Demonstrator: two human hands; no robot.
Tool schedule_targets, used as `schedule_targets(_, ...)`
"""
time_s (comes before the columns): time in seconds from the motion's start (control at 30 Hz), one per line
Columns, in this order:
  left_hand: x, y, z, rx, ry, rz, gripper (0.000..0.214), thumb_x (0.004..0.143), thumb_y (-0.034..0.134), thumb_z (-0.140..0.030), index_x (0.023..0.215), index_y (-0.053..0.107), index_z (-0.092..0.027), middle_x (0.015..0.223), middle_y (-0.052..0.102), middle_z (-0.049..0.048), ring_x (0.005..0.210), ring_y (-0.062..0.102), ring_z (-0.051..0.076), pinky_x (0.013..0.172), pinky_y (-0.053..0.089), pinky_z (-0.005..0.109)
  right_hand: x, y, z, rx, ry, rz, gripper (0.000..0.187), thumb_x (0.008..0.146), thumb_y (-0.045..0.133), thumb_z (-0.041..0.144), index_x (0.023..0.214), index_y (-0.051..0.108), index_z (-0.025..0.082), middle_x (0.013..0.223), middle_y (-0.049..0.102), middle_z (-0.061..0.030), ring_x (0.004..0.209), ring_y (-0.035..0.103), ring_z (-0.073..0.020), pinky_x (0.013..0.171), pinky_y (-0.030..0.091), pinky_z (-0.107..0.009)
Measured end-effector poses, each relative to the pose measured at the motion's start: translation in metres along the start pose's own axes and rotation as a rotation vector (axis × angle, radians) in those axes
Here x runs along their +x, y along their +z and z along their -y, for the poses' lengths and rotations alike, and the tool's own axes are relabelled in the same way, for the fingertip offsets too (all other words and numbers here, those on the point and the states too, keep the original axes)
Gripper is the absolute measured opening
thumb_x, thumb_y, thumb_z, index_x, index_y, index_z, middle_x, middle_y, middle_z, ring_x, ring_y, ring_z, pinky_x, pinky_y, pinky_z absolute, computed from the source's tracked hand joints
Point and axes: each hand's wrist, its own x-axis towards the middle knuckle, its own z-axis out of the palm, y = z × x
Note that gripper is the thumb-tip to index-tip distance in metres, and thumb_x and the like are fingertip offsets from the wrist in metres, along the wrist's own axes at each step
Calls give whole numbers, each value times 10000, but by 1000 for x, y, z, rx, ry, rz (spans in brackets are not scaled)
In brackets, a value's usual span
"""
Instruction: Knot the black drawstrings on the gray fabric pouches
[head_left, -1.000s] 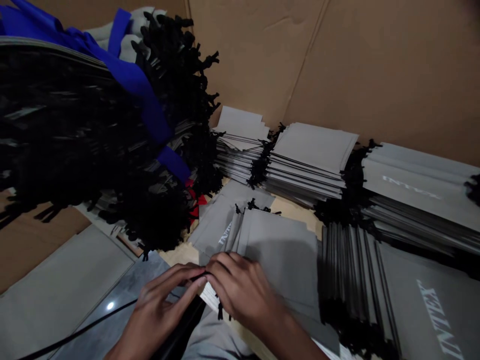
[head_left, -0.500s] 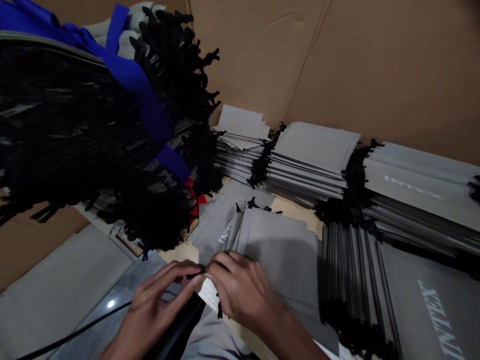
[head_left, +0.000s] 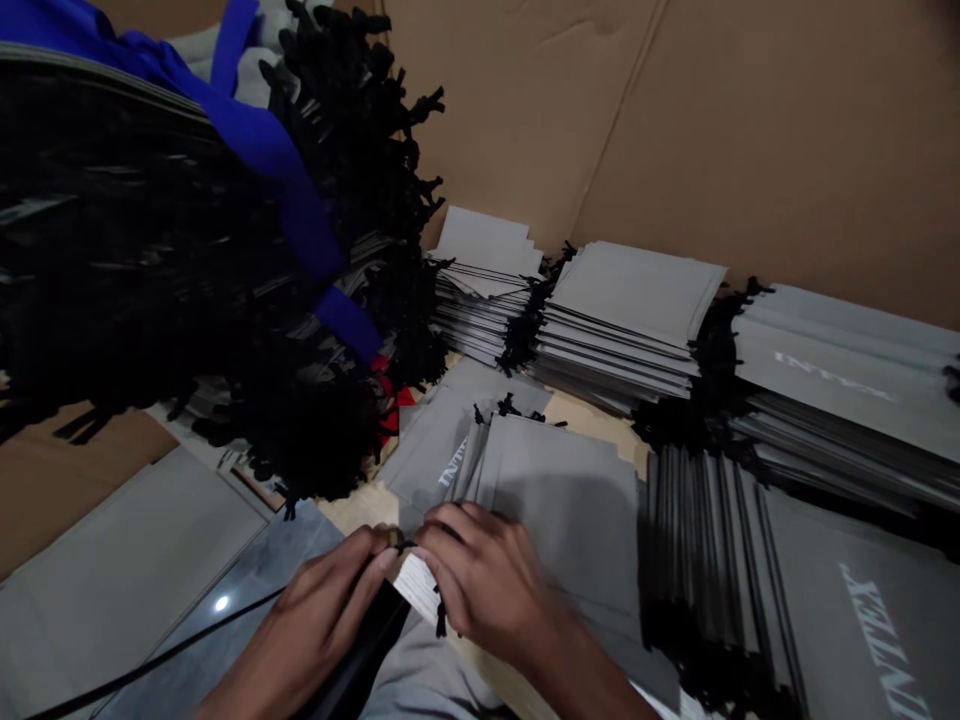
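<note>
Low in the middle of the head view, my left hand pinches a short black cord between thumb and fingers. My right hand is curled close on its right and grips the other part of the same cord. A black cord end hangs below my right fingers. Just behind my right hand lies a pile of grey fabric bags, with black knotted cords at its far corner. A printed white paper shows between my hands, partly hidden by them.
A large bundle of black knotted cords, tied with a blue strap, rises at the left. Grey bag stacks line the cardboard wall. INTEX-printed bags lie at the right. A long black cord crosses the lower left.
My left fingers have closed tighter on the cord, and the left hand has turned slightly. My right hand stays nearly in place.
</note>
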Motion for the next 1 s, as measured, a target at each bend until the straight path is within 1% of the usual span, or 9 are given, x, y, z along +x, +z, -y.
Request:
schedule_targets(0.13,8,-8,-11,-82,8,8,272,1074,625,-477,1022,814,-289,914,847,15,809,803,226,768,651,254,1,-2,1,-7,-9,12,124,1093,573,223,1022,667,263,1095,762,12,993,701,-199,709,471,-336)
schedule_targets(0.23,14,-12,-31,-251,-96,-5,425,1076,602,-533,771,685,-249,644,620,-32,550,573,147,524,493,205,1,-2,3,-7,-17,-3,137,1077,581,224,964,647,263,1024,750,24,948,686,-198,684,447,-345)
schedule_targets(0.33,17,-12,-43,-538,-293,33,552,1033,605,-681,710,538,-239,586,416,-72,494,340,113,432,287,200,2,0,5,4,-19,-37,161,1081,577,238,932,633,261,985,744,26,914,675,-191,666,424,-347)
schedule_targets(0.43,17,-10,-43,-722,-469,89,583,1010,608,-743,735,473,-248,586,317,-102,505,225,102,459,225,207,2,3,5,22,-29,-82,177,1097,561,255,936,634,259,973,750,24,889,675,-185,656,407,-342)
schedule_targets(0.6,19,-12,-32,-588,-318,100,585,1044,583,-708,697,523,-241,569,446,-72,497,393,121,476,383,207,0,6,2,31,-14,-88,214,1137,537,301,985,679,254,1008,770,19,902,702,-190,693,448,-329)
schedule_targets(0.73,18,-14,-29,-409,-224,43,504,1052,597,-667,763,653,-258,592,565,-53,505,508,150,462,466,207,-1,4,5,112,10,-106,169,1117,603,346,1238,712,302,1165,790,25,1034,744,-206,825,523,-317)
schedule_targets(0.8,16,-13,-29,-313,-151,10,444,1043,627,-649,829,721,-272,660,667,-31,582,617,178,531,552,217,-1,2,8,150,12,-112,278,1066,682,369,1343,694,346,1225,790,39,1070,758,-209,866,544,-314)
schedule_targets(0.87,13,-12,-30,-236,-85,-6,402,1044,632,-634,896,766,-285,726,736,-15,670,695,202,619,613,232,1,1,10,175,16,-121,318,1027,723,357,1344,706,360,1236,795,47,1072,772,-203,878,554,-305)
schedule_targets(1.0,9,-8,-28,-152,-50,-45,372,1070,596,-597,950,797,-308,779,789,-9,739,756,222,677,640,243,4,1,13,221,39,-130,225,1009,702,306,1226,758,330,1177,811,45,1028,798,-189,861,560,-288)
